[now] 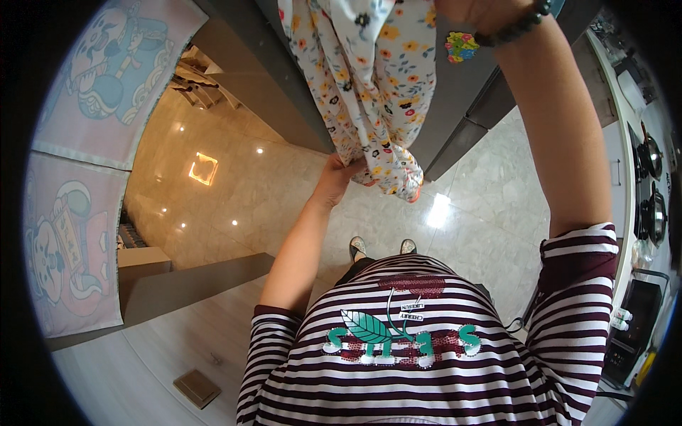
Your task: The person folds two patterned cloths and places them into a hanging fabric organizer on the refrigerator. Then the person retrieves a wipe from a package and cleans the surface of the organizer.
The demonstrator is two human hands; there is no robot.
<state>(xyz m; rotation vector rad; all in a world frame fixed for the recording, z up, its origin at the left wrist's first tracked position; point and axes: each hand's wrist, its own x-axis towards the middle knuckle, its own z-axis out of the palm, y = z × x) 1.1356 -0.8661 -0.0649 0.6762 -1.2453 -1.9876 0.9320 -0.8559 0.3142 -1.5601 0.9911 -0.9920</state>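
A white cloth with a floral print hangs in loose folds before me, its upper end beyond the top of the picture. Near its gathered lower end, my left hand pinches the fabric on the left side. An orange edge shows at the cloth's lowest tip. My right arm reaches up, and my right hand is at the top rim beside the cloth, with a dark bead bracelet on the wrist. The fingers of that hand are cut off by the frame. Behind the cloth stands a tall dark grey cabinet or refrigerator.
A colourful magnet or sticker is on the dark grey front. Cartoon-printed door curtains hang at left by a doorway. Along the right runs a counter with pans on a stove and a black microwave or oven. Glossy floor tiles reflect lights.
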